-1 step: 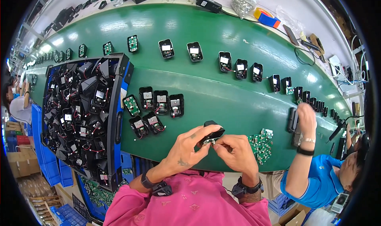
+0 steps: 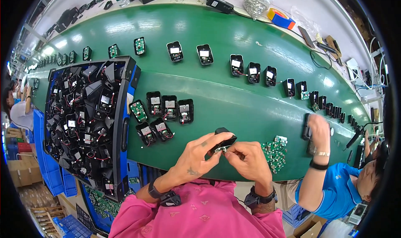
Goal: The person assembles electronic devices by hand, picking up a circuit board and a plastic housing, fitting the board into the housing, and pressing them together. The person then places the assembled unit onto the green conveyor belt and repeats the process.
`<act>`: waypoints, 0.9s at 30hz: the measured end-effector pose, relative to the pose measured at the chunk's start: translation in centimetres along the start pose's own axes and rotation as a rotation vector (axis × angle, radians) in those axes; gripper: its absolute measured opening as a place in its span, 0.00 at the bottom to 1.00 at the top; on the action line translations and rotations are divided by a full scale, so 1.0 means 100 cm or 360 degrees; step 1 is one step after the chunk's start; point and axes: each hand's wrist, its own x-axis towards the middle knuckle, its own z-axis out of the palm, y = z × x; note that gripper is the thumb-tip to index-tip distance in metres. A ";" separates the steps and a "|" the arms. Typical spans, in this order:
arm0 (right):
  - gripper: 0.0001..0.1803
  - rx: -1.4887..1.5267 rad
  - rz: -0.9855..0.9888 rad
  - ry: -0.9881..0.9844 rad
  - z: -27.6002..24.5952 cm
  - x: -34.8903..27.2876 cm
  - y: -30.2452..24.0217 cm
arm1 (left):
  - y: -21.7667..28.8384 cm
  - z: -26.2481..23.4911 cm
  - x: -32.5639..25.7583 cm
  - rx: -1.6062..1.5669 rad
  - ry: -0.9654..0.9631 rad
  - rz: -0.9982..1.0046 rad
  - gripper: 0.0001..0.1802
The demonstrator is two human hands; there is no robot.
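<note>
My left hand (image 2: 199, 155) grips a small black plastic housing (image 2: 225, 136), tilted on its side above the table's near edge. A bit of circuit board shows at the housing's lower opening. There my right hand (image 2: 246, 157) has thumb and fingers pinched together beside the left fingertips. What lies in that pinch is too small and hidden to make out. To the left stand several open black housings (image 2: 169, 107) with wires and metal plates inside, and one with a green circuit board (image 2: 138, 111). A loose pile of green circuit boards (image 2: 276, 153) lies right of my right hand.
A large black crate (image 2: 124, 131) heaped with housings stands at the left. Rows of open housings (image 2: 237, 65) line the far side of the green table (image 2: 200, 91). At the right a co-worker's hand (image 2: 320, 133) is over dark cases (image 2: 307, 126). Tape rolls (image 2: 280, 18) lie at the back.
The co-worker's hand at the right has shifted slightly down and is blurred. My own hands and the housing look the same.
</note>
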 end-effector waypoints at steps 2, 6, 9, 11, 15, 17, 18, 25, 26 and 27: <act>0.05 -0.0016 0.0031 -0.0023 -0.001 0.001 0.000 | 0.001 -0.001 0.002 0.0124 -0.0045 0.0090 0.31; 0.05 -0.0021 0.0050 0.0090 0.006 0.003 0.001 | -0.004 0.004 0.002 0.0256 0.0023 0.0140 0.32; 0.05 -0.0085 0.0021 0.0175 0.017 0.005 0.007 | -0.009 0.008 0.003 0.0287 0.0093 0.0121 0.33; 0.05 -0.0118 -0.0020 0.0224 0.022 0.008 0.009 | -0.011 0.007 0.003 0.0305 0.0107 -0.0017 0.29; 0.08 0.0039 -0.0057 0.0522 0.034 0.009 0.017 | -0.022 0.008 0.008 -0.0091 0.0133 -0.0174 0.28; 0.09 0.0064 0.0006 0.0688 0.037 0.007 0.028 | -0.029 0.011 0.013 -0.0929 0.0264 -0.0409 0.29; 0.11 0.0100 0.0112 0.0848 0.035 0.007 0.030 | -0.026 0.008 0.014 -0.0925 0.0280 -0.0389 0.29; 0.07 0.0740 0.0238 0.0491 0.032 0.010 0.035 | -0.030 -0.006 0.009 -0.0868 -0.0051 -0.0517 0.35; 0.07 0.0897 0.0203 0.0558 0.033 0.010 0.032 | -0.031 -0.005 0.010 -0.0865 -0.0042 -0.0511 0.35; 0.05 0.1011 0.0168 0.0627 0.036 0.010 0.028 | -0.032 -0.003 0.011 -0.0849 -0.0023 -0.0506 0.35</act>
